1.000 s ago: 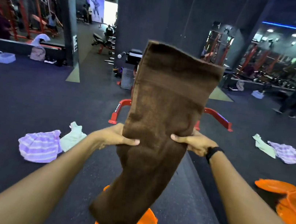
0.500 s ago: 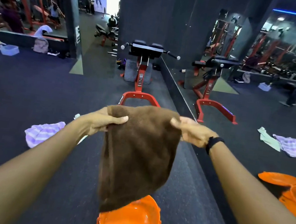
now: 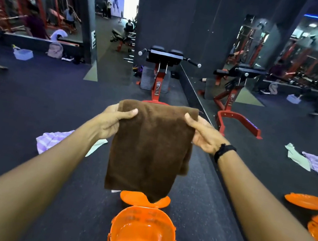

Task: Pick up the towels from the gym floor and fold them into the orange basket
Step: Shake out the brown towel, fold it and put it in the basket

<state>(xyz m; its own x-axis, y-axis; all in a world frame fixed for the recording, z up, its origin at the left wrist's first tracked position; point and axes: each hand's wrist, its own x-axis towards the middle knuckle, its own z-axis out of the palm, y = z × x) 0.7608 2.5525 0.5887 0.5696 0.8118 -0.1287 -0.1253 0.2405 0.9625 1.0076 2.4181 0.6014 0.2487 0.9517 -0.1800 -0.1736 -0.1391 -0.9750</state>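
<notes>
Above orange basket [image 3: 142, 235], I see brown towel [image 3: 149, 150] hanging folded, left hand [image 3: 112, 121] and right hand [image 3: 203, 136] pinching top corners, fingers curled on cloth. Folding step, I judge. Next: another fold, lower into basket. Purple towel [image 3: 51, 141] on floor left.

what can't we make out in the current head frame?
- Open orange plastic basket: near rim cut off by the bottom edge.
- Its hinged lid: partly behind the folded brown terry towel that the left hand and right hand pinch.
- Purple striped towel and pale green cloth: mostly behind the left forearm.
</notes>
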